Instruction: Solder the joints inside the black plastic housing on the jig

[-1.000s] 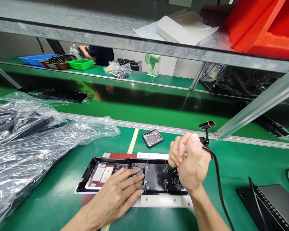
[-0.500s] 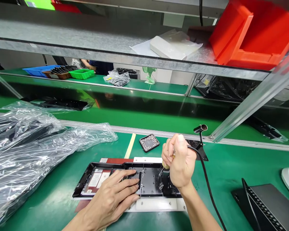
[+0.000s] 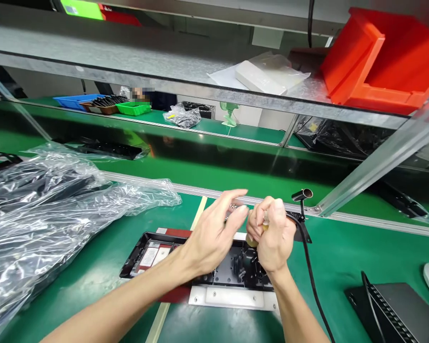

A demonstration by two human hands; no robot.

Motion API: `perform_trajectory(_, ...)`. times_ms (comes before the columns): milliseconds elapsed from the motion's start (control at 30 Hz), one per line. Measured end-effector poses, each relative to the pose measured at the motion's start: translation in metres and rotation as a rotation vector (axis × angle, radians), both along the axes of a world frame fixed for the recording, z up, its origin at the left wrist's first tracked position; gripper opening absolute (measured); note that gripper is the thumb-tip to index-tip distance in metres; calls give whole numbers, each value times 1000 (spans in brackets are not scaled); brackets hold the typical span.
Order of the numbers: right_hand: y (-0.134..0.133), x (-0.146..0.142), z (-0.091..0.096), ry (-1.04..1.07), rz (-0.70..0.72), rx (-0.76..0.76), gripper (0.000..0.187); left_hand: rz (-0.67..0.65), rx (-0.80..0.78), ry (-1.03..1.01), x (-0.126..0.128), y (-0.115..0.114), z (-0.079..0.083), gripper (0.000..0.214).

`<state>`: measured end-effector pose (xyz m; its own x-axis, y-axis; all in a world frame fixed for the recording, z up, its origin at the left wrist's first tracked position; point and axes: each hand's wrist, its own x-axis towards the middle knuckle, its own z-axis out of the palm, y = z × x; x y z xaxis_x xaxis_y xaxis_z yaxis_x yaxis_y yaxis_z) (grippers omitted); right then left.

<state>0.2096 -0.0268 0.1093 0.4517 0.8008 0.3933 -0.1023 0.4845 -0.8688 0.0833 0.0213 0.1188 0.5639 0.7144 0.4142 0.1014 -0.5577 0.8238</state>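
Observation:
A long black plastic housing lies in a fixture with white bars and a dark red board. My left hand is raised above the housing, thumb and fingers apart, nothing visible between them. Behind its fingertips, small metal parts show in a mostly hidden tray. My right hand is closed around what looks like a soldering iron, with a yellowish handle. Its black cord comes out over the hand and runs down toward me. The tool's tip is hard to make out.
Clear plastic bags with dark parts cover the left side. A metal tube holder stands behind my right hand. A black slotted part lies at the right. Overhead, a metal shelf carries a red bin. A slanted metal post rises at the right.
My left hand has lifted off the housing and moved up and right toward the tray of small parts. My right hand has raised the tool slightly from the housing. The view has shifted a little.

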Motion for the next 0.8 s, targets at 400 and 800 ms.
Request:
perform_trajectory(400, 3, 15, -13, -187, -251, 106, 59, -343, 129, -305, 60, 12, 17, 23)
perform_trajectory(800, 2, 18, -14, -256, -185, 19, 64, -372, 100, -498, 64, 9, 2, 35)
